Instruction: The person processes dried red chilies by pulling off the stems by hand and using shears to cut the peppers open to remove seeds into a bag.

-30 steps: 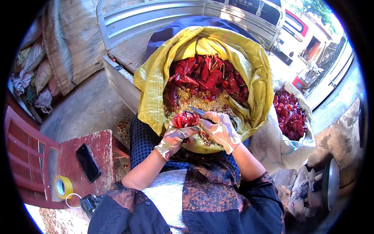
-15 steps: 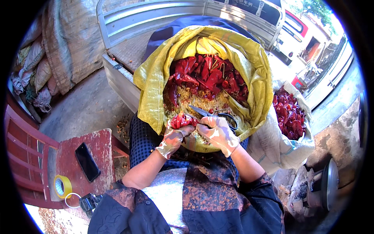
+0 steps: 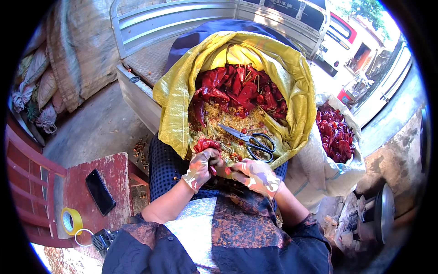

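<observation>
My left hand [image 3: 199, 170], in a camouflage glove, grips a crumpled red chili [image 3: 205, 145] at the near edge of an open yellow sack [image 3: 171, 102]. My right hand [image 3: 258, 178], gloved alike, is closed lower down on the sack's near side, its fingertips pinching a small red piece [image 3: 228, 170]. Black-handled scissors [image 3: 260, 147] lie above that hand on a bed of pale seeds [image 3: 222, 116], out of my grasp. Red dried chilies [image 3: 242, 91] fill the back of the sack.
Right, a white sack [image 3: 335, 178] of chilies. Behind, a metal truck bed [image 3: 139, 100]. Left, a worn red chair [image 3: 82, 182] bearing a phone [image 3: 100, 192], yellow tape [image 3: 71, 221] and a small dark device [image 3: 101, 239]; stuffed sacks [image 3: 48, 86] beyond. A round metal object [image 3: 383, 214] sits lower right.
The scissors, earlier at my right hand, now lie loose on the seeds. My right hand has moved down toward me. My left hand has turned, and the chili's lower end hangs below its fingers.
</observation>
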Available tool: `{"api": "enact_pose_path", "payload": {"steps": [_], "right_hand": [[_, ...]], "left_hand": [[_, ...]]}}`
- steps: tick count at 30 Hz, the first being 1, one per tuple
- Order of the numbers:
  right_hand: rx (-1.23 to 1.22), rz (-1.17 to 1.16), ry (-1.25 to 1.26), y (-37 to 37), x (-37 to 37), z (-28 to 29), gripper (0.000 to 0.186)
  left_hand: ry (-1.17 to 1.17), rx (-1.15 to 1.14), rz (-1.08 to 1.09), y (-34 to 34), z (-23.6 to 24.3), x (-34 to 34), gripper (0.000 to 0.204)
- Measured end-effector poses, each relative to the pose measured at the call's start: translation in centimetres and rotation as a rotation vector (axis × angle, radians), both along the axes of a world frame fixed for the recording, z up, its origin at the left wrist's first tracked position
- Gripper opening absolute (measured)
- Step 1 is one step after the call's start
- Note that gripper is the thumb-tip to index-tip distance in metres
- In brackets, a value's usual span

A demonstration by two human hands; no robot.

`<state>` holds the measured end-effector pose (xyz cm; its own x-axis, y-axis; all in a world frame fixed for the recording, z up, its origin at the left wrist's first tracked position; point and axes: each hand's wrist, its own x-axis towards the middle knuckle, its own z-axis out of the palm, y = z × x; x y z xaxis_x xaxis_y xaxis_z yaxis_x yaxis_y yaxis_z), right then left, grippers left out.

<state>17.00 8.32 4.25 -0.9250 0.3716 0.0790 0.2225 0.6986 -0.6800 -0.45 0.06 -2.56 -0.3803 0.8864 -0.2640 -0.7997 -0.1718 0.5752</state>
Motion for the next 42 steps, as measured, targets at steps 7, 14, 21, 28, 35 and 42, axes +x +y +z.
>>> {"api": "enact_pose_path", "payload": {"steps": [7,14,21,28,35,42], "right_hand": [[-0.591,-0.502,0.313,9.7,-5.9,2.6,0.020],[0.146,-0.445,0.165,18.3,-8.5,-4.3,0.016],[-0.727,-0.351,0.440,12.2,-4.4,1.5,0.020],[-0.300,-0.323,0.237,3.6,-4.3,3.0,0.014],[0.182,-0.230,0.510,-0.1,-6.6,-0.6,0.031],[0.473,-0.367,0.207,-3.0,-6.0,0.8,0.068]], "left_hand": [[-0.170,0.233,-0.168,0.4,-1.0,-1.9,0.010],[-0.186,0.173,-0.119,0.1,0.8,-1.3,0.017],[-0.193,0.209,-0.154,0.3,0.5,-1.0,0.012],[-0.081,0.135,-0.127,0.5,1.9,-0.3,0.015],[-0.246,0.309,-0.180,0.4,3.8,0.8,0.032],[-0.077,0.267,-0.142,1.5,2.3,1.2,0.042]]}}
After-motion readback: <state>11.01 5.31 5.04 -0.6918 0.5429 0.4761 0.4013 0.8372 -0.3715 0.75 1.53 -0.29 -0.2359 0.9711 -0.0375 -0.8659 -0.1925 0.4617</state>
